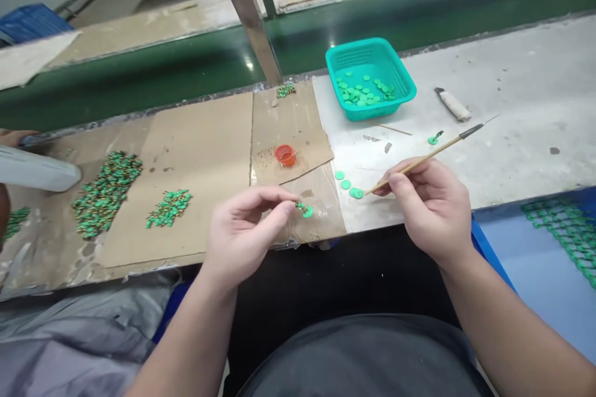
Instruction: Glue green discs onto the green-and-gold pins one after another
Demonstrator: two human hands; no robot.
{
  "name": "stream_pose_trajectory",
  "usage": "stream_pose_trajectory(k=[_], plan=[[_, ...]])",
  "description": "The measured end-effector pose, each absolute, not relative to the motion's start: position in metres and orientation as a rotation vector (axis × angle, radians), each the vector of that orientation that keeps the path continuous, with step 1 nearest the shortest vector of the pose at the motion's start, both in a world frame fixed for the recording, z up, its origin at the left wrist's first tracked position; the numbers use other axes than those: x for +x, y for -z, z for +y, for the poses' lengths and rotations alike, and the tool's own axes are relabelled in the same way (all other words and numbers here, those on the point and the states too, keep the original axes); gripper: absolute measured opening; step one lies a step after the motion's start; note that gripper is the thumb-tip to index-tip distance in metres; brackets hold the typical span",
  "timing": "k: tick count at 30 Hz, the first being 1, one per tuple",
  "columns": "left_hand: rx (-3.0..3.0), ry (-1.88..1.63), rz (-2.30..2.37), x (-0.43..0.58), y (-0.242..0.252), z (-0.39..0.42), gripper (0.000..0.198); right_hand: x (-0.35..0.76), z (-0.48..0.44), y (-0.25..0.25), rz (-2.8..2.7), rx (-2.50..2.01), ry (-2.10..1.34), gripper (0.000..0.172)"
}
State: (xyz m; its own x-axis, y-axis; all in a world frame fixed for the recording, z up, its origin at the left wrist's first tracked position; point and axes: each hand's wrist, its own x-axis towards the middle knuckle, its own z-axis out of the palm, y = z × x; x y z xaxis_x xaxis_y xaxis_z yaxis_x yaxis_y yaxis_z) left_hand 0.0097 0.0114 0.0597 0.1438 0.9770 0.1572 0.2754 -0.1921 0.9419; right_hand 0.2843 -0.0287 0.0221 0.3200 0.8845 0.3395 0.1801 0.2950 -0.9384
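Precariously small: a green disc (306, 212) pinched at the fingertips of the left hand (246, 232), just above cardboard (200, 136), liable to drop if the pinch slackens or to snag on the wooden stylus (419, 161) gripped in the right hand (431, 214); both forearms angled inward, fingers curled.

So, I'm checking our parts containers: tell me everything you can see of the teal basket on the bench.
The teal plastic basket is shallow and roughly square, with rounded corners, a solid rim and perforated mesh walls. It sits on a pale work surface, beyond both hands and set at an angle to the bench edge. Flat green discs lie loosely across its floor.
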Motion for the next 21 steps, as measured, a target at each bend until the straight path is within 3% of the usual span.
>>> stream_pose_trajectory(k=[9, 21], plan=[[1.372, -0.853, 0.963, 0.020, -0.102, 0.014, 0.023, 0.291, -0.028, -0.018, -1.087, -1.229, -0.838, 0.038], [1.486, -0.725, 0.975, 0.030, -0.128, 0.030, 0.033, 0.291, -0.029, -0.018, -1.144, -1.167, -0.884, 0.026]])
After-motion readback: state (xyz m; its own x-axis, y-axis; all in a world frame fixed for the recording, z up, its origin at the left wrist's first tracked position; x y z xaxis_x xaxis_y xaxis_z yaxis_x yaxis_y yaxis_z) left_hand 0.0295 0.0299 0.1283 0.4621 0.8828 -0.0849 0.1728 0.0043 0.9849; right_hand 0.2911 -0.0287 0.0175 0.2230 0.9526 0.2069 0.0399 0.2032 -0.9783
